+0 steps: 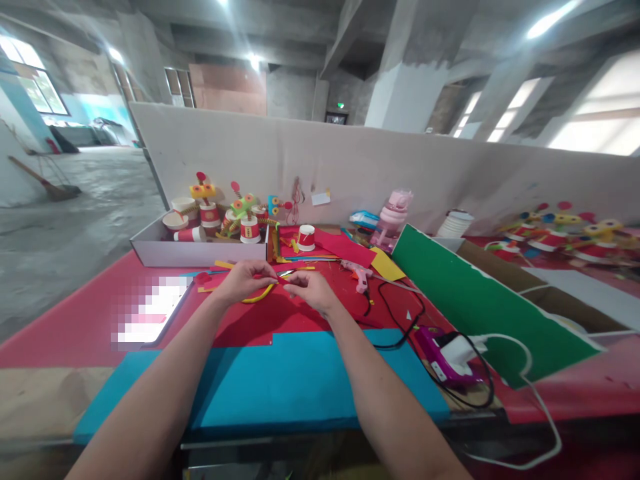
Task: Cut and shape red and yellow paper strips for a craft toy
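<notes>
My left hand [250, 280] and my right hand [309, 291] meet above the red paper at the middle of the table. Both have their fingers pinched on a small red piece [283, 281] between them, its shape too small to make out. A yellow strip [259, 295] curves just below my left fingers. Behind the fingertips lies a shiny metal tool [287, 272], partly hidden. Further back a red and white paper cup [307, 238] stands upside down. To the right of my right hand lies a pink glue gun [358, 275].
A lit tablet [156, 313] lies at the left. Behind it stands a white box [200, 254] of cup figures. A green board [480, 300], a purple power strip [445, 360] and loose cables are at the right. Blue foam [280, 387] lies in front.
</notes>
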{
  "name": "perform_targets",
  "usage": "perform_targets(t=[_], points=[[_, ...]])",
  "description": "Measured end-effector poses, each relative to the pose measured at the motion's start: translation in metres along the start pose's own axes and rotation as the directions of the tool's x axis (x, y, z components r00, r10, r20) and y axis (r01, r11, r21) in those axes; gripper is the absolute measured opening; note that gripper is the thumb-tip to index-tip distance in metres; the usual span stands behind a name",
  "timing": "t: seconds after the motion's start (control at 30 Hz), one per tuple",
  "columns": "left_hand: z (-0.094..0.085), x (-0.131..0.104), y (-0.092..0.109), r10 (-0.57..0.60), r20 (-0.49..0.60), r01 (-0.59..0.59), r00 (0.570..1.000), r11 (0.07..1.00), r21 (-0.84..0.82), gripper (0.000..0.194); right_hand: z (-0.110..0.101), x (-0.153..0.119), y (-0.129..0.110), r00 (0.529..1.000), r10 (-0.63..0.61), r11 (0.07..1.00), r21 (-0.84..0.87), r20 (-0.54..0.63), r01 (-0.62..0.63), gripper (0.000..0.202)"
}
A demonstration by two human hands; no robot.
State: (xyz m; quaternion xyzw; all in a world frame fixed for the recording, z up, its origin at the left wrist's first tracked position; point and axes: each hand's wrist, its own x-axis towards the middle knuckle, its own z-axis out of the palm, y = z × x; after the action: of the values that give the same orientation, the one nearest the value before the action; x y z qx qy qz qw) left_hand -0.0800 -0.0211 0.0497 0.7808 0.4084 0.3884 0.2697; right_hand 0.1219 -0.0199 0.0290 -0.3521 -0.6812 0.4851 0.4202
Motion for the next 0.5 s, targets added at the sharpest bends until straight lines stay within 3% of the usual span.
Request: perform_targets(t=[0.17,0.5], points=[[0.0054,0.0000,0.0065,-0.029,0.037,0.029,0.999,1.000,0.001,0.026,0.0034,0.0009,-0.0004,0.999,-0.050,0.998,-0.033,-0.003,0.050,0.023],[0.0107,0.0012,0.0097,-0.086,-0.045,0.081,0.995,0.990,-0.113,0.023,0.0055,0.0007,-0.0008,0.995,-0.068,0.996,-0.067,-0.072,0.063,0.019]])
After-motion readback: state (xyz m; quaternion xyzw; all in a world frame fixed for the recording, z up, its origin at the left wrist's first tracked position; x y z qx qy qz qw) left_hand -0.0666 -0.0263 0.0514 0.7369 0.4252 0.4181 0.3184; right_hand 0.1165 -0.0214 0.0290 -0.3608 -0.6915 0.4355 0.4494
